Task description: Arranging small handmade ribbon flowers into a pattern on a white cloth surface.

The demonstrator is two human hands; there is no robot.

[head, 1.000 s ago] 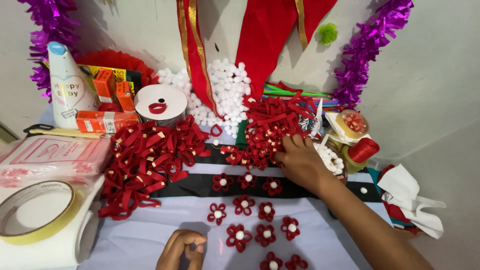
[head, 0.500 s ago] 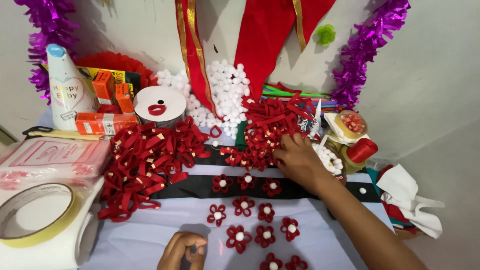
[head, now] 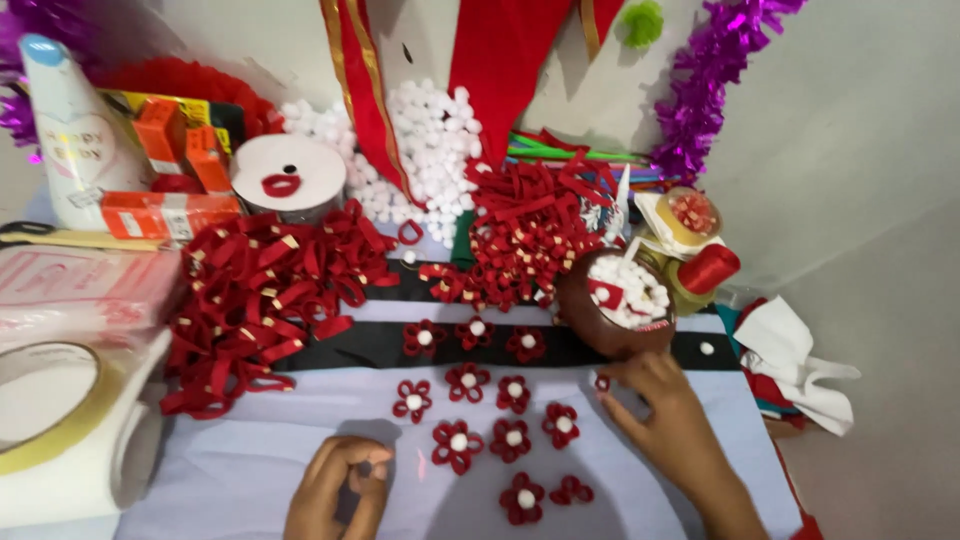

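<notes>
White table — right hand pinches red loop; left hand curled, grip unclear.

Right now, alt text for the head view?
Two bare hands work over a white table laid with small red ribbon flowers with white centres: the right hand pinches a tiny red piece beside a brown bowl of white balls, the left hand curls closed near the front edge. Heaps of red ribbon loops lie behind.

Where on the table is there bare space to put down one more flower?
The pale cloth is bare between the left hand, the roll of tape and the ribbon loop pile. A small strip lies right of the right hand. The middle is crowded with ribbon flowers; the back with pompoms.
</notes>
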